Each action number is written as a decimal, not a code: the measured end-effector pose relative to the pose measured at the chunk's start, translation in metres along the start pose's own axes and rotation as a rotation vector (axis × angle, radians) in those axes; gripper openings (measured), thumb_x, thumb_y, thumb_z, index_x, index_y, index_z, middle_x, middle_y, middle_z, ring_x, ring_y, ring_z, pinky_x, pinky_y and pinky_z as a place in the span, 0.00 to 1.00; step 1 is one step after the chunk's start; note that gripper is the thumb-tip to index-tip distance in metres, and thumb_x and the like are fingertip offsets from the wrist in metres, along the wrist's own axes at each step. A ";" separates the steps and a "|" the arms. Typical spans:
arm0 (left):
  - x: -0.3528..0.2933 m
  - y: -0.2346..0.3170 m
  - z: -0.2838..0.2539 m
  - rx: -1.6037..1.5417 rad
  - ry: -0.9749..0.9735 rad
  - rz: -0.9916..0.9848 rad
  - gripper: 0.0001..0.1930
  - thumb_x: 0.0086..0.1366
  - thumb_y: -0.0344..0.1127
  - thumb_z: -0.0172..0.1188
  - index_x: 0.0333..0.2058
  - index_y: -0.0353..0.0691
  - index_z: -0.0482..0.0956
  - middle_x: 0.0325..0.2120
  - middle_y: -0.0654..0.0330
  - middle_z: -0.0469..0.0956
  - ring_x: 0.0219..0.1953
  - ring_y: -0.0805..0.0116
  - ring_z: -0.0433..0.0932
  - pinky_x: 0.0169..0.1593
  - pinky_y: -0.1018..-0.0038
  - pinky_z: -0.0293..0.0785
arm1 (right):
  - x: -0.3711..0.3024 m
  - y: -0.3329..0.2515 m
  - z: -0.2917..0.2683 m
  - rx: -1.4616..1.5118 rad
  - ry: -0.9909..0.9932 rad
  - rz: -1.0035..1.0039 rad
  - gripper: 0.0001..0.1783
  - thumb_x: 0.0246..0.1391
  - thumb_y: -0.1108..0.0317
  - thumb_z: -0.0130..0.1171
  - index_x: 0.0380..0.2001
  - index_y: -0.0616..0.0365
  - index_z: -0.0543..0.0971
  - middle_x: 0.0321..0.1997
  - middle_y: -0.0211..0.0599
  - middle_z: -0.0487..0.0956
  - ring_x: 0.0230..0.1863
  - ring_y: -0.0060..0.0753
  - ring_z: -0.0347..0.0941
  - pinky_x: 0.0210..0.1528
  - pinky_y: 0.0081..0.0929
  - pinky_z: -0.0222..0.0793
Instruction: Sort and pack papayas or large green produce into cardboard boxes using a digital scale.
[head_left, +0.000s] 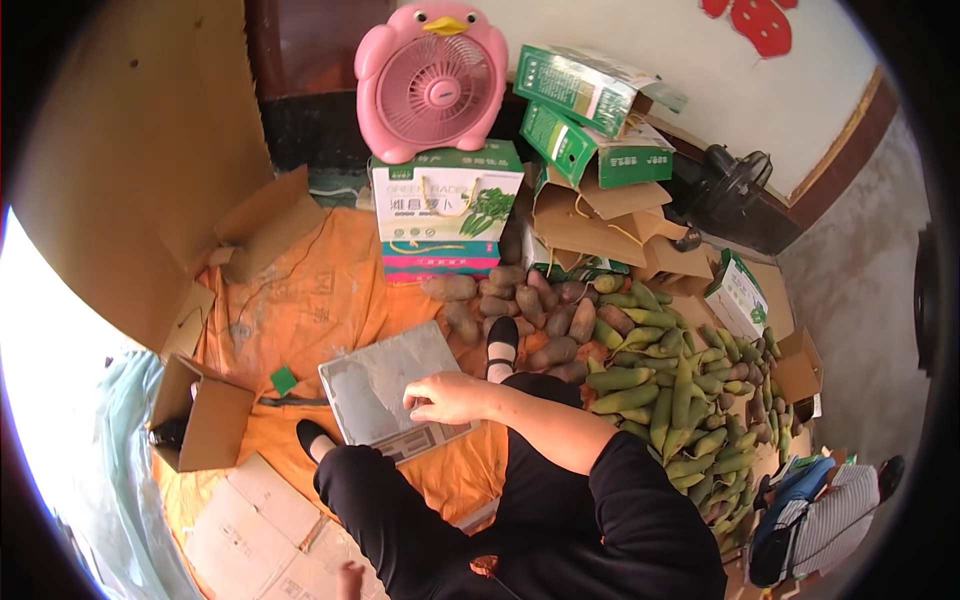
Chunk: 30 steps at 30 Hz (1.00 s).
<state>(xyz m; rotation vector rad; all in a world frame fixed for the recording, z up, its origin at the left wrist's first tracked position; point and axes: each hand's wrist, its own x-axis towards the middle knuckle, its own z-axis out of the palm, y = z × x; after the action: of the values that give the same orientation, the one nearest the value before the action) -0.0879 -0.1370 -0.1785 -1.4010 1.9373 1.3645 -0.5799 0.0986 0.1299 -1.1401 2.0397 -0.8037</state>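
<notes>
My right hand (447,397) is over a flat grey-white platform scale (375,385) with a panel along its near edge. Its fingers are bent together and point down to the left; their undersides are hidden, and whether they touch the plate is unclear. Low in the view, only a small part of my left hand (350,580) shows above flattened cardboard (245,520), too little to read its grip. Right of the scale lies a large heap of long green radishes (682,395). Dusty reddish-brown roots (555,352) are scattered beyond my foot.
A pink penguin-shaped fan (440,90) stands on a carton (400,220). Green-and-white cartons (575,85) are stacked at the back right beside a black fan (735,185). An open brown box (222,420) sits at left on orange sheeting (290,310). Another person (830,520) is at lower right.
</notes>
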 end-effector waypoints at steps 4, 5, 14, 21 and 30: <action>0.064 0.102 -0.053 -0.253 0.216 0.369 0.15 0.59 0.33 0.59 0.45 0.40 0.74 0.22 0.66 0.73 0.20 0.76 0.71 0.19 0.79 0.66 | -0.025 -0.015 -0.040 0.152 0.060 -0.046 0.13 0.53 0.62 0.59 0.39 0.59 0.79 0.33 0.40 0.81 0.37 0.38 0.78 0.41 0.32 0.71; 0.054 0.190 -0.048 -0.208 0.111 0.309 0.16 0.58 0.28 0.60 0.46 0.32 0.77 0.33 0.57 0.79 0.37 0.69 0.77 0.43 0.75 0.73 | -0.041 0.000 -0.058 0.140 0.139 -0.013 0.13 0.53 0.63 0.60 0.39 0.60 0.79 0.32 0.41 0.81 0.37 0.37 0.78 0.40 0.31 0.71; -0.052 0.486 -0.038 0.122 0.019 0.791 0.20 0.57 0.31 0.60 0.49 0.34 0.76 0.38 0.51 0.81 0.40 0.64 0.80 0.45 0.70 0.75 | -0.076 0.109 -0.224 0.192 1.027 0.039 0.12 0.48 0.67 0.63 0.36 0.61 0.80 0.32 0.37 0.82 0.36 0.29 0.78 0.40 0.28 0.72; -0.043 0.504 0.002 0.679 -0.208 0.737 0.23 0.55 0.41 0.66 0.50 0.42 0.77 0.43 0.52 0.80 0.44 0.55 0.79 0.49 0.65 0.74 | -0.110 0.155 -0.349 0.318 1.552 0.181 0.15 0.47 0.71 0.62 0.40 0.65 0.78 0.37 0.42 0.81 0.37 0.33 0.77 0.40 0.28 0.71; -0.027 0.504 0.008 0.799 -0.209 0.656 0.21 0.56 0.43 0.62 0.48 0.44 0.78 0.41 0.53 0.81 0.44 0.56 0.79 0.50 0.65 0.74 | -0.098 0.183 -0.434 -0.144 1.582 0.234 0.23 0.40 0.66 0.69 0.43 0.60 0.80 0.56 0.46 0.71 0.52 0.44 0.72 0.50 0.34 0.71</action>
<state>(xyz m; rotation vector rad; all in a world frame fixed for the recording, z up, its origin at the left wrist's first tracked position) -0.5204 -0.1018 0.0794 -0.2506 2.4716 0.7194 -0.9663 0.3472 0.2720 -0.0986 3.3627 -1.7506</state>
